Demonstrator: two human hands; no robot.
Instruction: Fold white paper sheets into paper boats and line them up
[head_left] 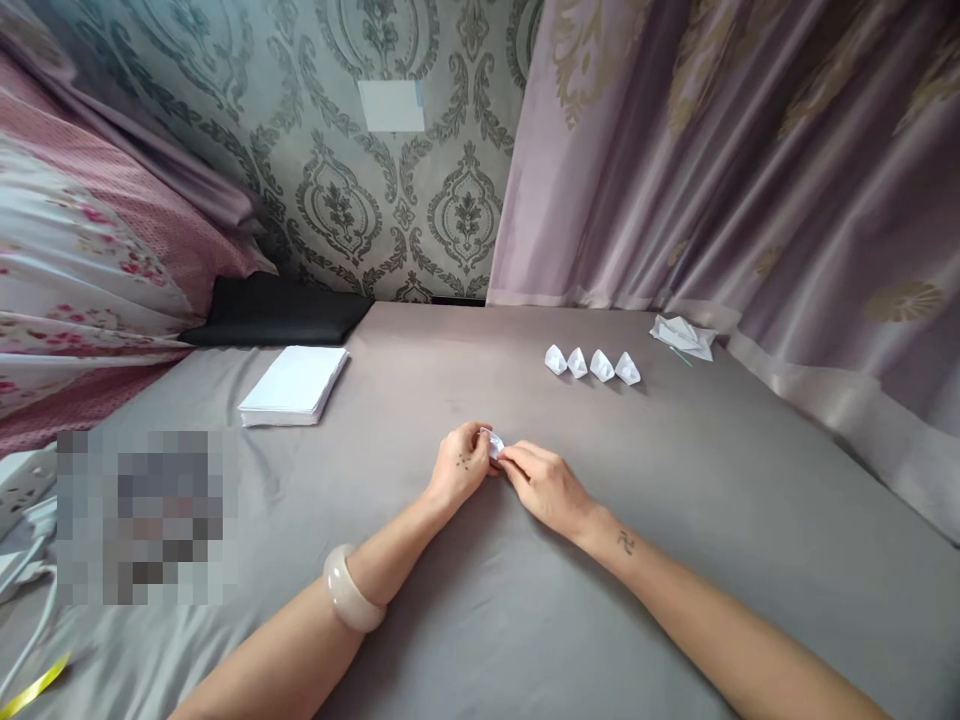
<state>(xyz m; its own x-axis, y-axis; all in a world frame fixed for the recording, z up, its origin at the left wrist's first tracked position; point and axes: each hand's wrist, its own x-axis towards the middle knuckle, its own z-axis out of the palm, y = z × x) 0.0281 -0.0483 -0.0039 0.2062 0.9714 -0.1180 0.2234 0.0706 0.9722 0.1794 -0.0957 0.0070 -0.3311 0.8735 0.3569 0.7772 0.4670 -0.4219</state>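
Note:
A small piece of folded white paper is held between my two hands over the middle of the grey cloth. My left hand grips its left side, fingers curled round it. On the other side, my right hand pinches the lower right edge between thumb and fingers. Part of the paper is hidden behind the fingers. Farther back to the right, several small folded white paper pieces stand in a row, shaped much like the one I hold.
At the back left lies a stack of white paper, with a black item behind it. Crumpled white paper lies by the curtain. A power strip, white cables and a yellow strip are at the left edge.

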